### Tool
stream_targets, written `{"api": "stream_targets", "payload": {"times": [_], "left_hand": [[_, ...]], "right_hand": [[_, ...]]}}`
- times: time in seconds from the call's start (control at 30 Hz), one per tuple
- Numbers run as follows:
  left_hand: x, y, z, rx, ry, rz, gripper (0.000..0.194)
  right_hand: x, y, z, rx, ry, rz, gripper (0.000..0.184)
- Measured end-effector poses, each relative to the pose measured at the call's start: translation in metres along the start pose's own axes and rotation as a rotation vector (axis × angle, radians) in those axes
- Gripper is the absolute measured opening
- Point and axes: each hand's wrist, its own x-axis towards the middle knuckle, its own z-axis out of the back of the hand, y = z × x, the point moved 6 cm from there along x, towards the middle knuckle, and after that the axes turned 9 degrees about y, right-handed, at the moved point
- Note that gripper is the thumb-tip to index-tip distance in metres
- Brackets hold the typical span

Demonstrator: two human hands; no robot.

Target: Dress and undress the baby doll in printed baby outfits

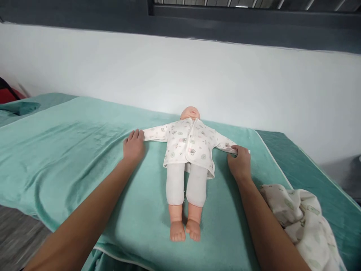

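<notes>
A baby doll (176, 214) lies on its back on the green blanket, head toward the wall and bare feet toward me. It wears a white printed jacket (194, 145), closed at the front, over its white cloth legs. Both sleeves stretch out sideways. At the end of the sleeve on the left, my left hand (134, 145) is closed around the cuff. My right hand (240, 162) grips the opposite sleeve near its cuff, with a bit of white showing past the fingers. The doll's own hands are hidden.
The green blanket (84, 150) covers the bed, with darker green cloth (318, 169) at the right. Crumpled white printed cloth (304, 214) lies beside my right forearm. A white wall (141, 71) bounds the far side. Something red (7, 96) shows at the far left.
</notes>
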Motion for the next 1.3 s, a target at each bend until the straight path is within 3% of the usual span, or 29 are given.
{"api": "stream_targets", "payload": {"times": [0.1, 0.27, 0.53, 0.67, 0.77, 0.87, 0.93, 1.03, 1.17, 1.23, 1.3], "left_hand": [[0.009, 0.011, 0.002, -0.003, 0.017, 0.008, 0.06], [0.018, 0.028, 0.005, -0.034, 0.002, 0.088, 0.061], [0.016, 0.028, 0.002, -0.062, 0.022, 0.074, 0.061], [0.007, 0.025, 0.006, -0.085, -0.034, 0.056, 0.062], [-0.005, 0.016, 0.013, -0.104, -0.135, -0.022, 0.062], [-0.025, -0.004, 0.019, -0.199, -0.199, -0.198, 0.058], [-0.041, -0.021, 0.019, -0.315, -0.169, -0.319, 0.05], [-0.065, -0.044, 0.01, -0.489, 0.036, -0.369, 0.039], [-0.086, -0.062, 0.001, -0.667, 0.243, -0.288, 0.061], [-0.089, -0.066, 0.001, -0.757, 0.271, -0.265, 0.075], [-0.088, -0.067, 0.002, -0.794, 0.271, -0.242, 0.076]], "right_hand": [[0.001, -0.014, 0.007, -0.009, -0.065, -0.035, 0.031], [0.003, -0.054, 0.017, 0.058, -0.155, -0.29, 0.037], [0.024, -0.06, 0.019, 0.087, -0.212, -0.325, 0.038], [0.018, -0.033, 0.027, 0.056, -0.258, -0.213, 0.03], [-0.005, 0.015, 0.027, 0.093, -0.257, 0.017, 0.024], [-0.039, 0.07, 0.018, 0.315, -0.104, 0.212, 0.026], [-0.063, 0.104, 0.012, 0.389, 0.036, 0.362, 0.028], [-0.088, 0.128, 0.007, 0.429, 0.184, 0.465, 0.034], [-0.098, 0.115, 0.006, 0.497, 0.173, 0.372, 0.045], [-0.097, 0.099, 0.003, 0.459, 0.14, 0.214, 0.047], [-0.095, 0.086, -0.002, 0.35, 0.119, 0.027, 0.047]]}}
